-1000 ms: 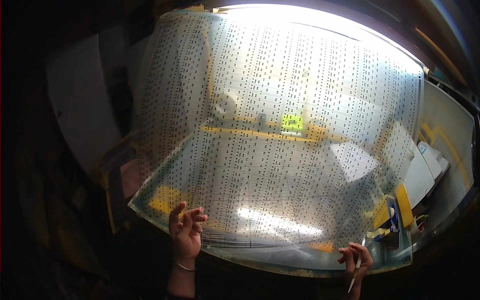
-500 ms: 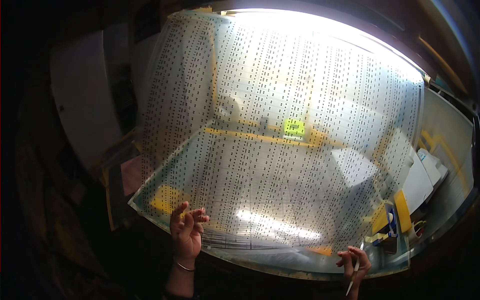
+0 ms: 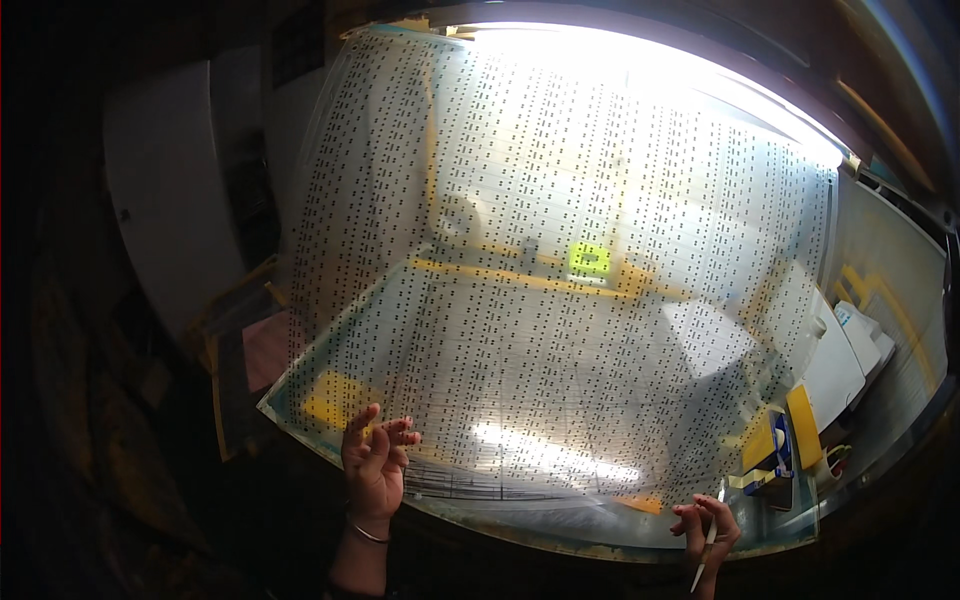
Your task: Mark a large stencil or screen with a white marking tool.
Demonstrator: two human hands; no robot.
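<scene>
A large transparent sheet (image 3: pixel 520 340) covered in rows of small black dots spreads over a glass-topped table (image 3: pixel 560 535). At its near left edge is my left hand (image 3: pixel 375 465), palm up, thumb and fingers closed at the film's edge. My right hand (image 3: pixel 708 530), near the sheet's lower right corner, has its fingers curled around a slim white stick with a pointed end (image 3: pixel 707 555), its tip pointing down. Whether the right fingertips also pinch the film I cannot make out.
A bright tube light (image 3: pixel 660 70) glares along the far edge. Under the sheet show a yellow-green square (image 3: pixel 590 258) and a yellow frame. At right stand a blue-and-yellow box (image 3: pixel 772 465), a yellow block (image 3: pixel 803 425) and white papers (image 3: pixel 835 365). A pink sheet (image 3: pixel 264 350) is at left.
The dotted sheet has shifted slightly, its far right edge drawn a little inward. Both hands stay almost where they were.
</scene>
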